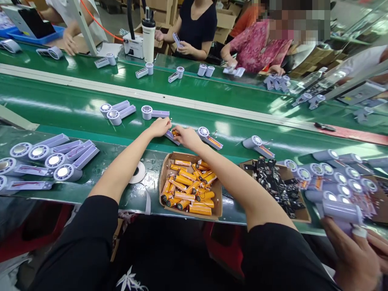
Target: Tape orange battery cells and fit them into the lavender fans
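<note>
Over the near edge of the green belt, my hands work close together at a lilac handheld-fan housing [173, 138]; its round head does not show. My left hand [160, 127] is closed at the left end of this housing, fingertips pinched with a tiny pale bit at them. What it grips is hidden. Fingers of my right hand [189, 138] are closed around an orange battery [175, 132] at the open handle. Below my right forearm stands a cardboard box [162, 184] of orange batteries with wires. Another lilac fan [147, 112] lies just behind my left hand.
Lilac fans [65, 172] crowd the bench at left, beside a white tape roll [138, 173]. Right of the batteries is a box of black parts [273, 182]. A neighbour's hand [353, 250] holds a fan at far right. Across the belt, several people handle fans.
</note>
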Demonstrator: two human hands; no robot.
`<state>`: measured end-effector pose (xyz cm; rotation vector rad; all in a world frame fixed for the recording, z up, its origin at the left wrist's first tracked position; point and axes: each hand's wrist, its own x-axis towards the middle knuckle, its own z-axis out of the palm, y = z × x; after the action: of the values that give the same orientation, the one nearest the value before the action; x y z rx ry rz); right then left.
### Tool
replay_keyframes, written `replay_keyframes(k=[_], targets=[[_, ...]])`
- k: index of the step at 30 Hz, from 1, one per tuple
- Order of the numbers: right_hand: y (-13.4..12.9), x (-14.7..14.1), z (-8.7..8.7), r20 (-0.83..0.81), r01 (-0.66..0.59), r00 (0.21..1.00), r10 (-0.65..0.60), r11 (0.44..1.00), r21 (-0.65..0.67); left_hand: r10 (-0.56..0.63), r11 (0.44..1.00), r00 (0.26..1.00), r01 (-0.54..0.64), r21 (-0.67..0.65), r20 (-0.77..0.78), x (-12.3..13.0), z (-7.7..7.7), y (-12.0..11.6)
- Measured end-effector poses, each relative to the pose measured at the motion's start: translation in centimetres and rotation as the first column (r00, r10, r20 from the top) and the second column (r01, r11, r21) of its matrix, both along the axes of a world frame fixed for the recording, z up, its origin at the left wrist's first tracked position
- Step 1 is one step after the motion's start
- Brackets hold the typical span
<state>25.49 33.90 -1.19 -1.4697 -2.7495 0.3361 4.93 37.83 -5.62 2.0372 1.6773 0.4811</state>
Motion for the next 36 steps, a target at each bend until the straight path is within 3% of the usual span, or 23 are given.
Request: replay_keyframes(k=[9, 13, 16, 19, 21, 24, 26, 28, 31, 34, 36], targets=[[0.2, -1.5, 0.8, 0.191, -0.093, 0.976, 0.106, 0.993, -0.075, 0.040, 0.999, 0.999, -0.041, -0.036, -0.029, 1.6, 0.9, -0.5], [0.7, -1.8, 2.2, 0.184, -0.103, 0.975, 0.120, 0.990, -0.098, 0.086, 0.996, 0.996, -0.087, -0.027, -0.031, 2.8, 2.3, -0.3], [-0.1, 0.3, 3.8, 0.128, -0.095, 0.986, 0.105, 0.992, -0.081, 0.143, 0.990, 0.990, -0.143, 0.016, -0.010, 3.0, 4.0, -2.0], [-4.1, 5.5, 5.0, -0.194, -0.022, 0.981, 0.021, 1.000, 0.001, 0.114, 0.982, 0.993, -0.113, 0.154, 0.007, 0.4, 4.6, -7.9], [-8.5, 9.8, 5.3, -0.418, -0.026, 0.908, 0.013, 0.999, -0.025, -0.023, 0.962, 0.999, 0.031, 0.272, -0.033, -3.2, 3.8, -14.1], [-15.7, 15.0, 5.2, -0.549, -0.065, 0.835, -0.037, 0.984, -0.166, -0.179, 0.951, 0.965, 0.219, 0.216, -0.191, -9.4, 1.9, -23.9], [-19.4, 16.2, 5.0, -0.587, -0.048, 0.804, -0.097, 0.973, -0.226, -0.153, 0.947, 0.946, 0.223, 0.230, -0.286, -12.0, 1.1, -28.7], [-21.9, 15.0, 4.8, -0.630, -0.020, 0.760, -0.161, 0.963, -0.270, -0.067, 0.930, 0.939, 0.181, 0.320, -0.337, -12.5, 1.1, -31.6], [-24.1, 10.0, 4.7, -0.689, -0.102, 0.698, -0.197, 0.924, -0.368, 0.022, 0.851, 0.944, 0.156, 0.502, -0.331, -9.7, 2.9, -33.2], [-25.5, 4.5, 4.8, -0.706, -0.289, 0.704, -0.079, 0.876, -0.386, -0.004, 0.738, 0.959, 0.195, 0.646, -0.284, -6.2, 5.3, -33.7], [-26.5, 2.1, 4.5, -0.709, -0.423, 0.703, 0.063, 0.838, -0.344, -0.052, 0.698, 0.966, 0.216, 0.682, -0.252, -5.2, 6.4, -33.7]])
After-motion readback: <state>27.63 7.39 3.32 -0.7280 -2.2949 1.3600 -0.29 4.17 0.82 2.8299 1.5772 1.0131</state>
